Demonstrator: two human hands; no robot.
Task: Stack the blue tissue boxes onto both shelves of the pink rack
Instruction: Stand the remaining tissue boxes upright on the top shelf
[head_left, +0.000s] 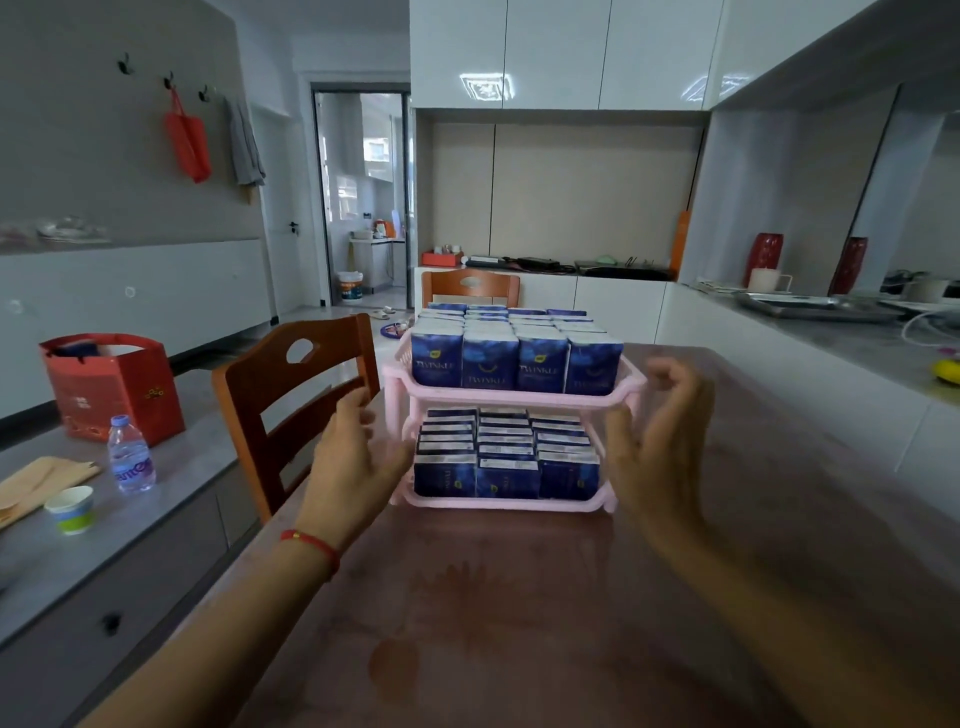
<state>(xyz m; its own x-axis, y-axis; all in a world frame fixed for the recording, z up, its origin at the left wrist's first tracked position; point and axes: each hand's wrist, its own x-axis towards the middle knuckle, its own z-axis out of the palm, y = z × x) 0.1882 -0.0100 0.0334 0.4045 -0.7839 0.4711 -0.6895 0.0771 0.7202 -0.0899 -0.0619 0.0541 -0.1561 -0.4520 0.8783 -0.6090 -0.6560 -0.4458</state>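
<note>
A kitchen, with a brown table (519, 623) in front. On it stands the pink rack (511, 400), blue boxes (514, 358) filling both shelves. The left hand (358, 457) and right hand (660, 447) flank it, fingers loosely spread, holding nothing.

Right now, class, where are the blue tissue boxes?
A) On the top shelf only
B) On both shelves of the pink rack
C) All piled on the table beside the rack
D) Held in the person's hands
B: blue tissue boxes fill the top shelf and the bottom shelf of the pink rack, while the left hand and right hand hold nothing.
</note>
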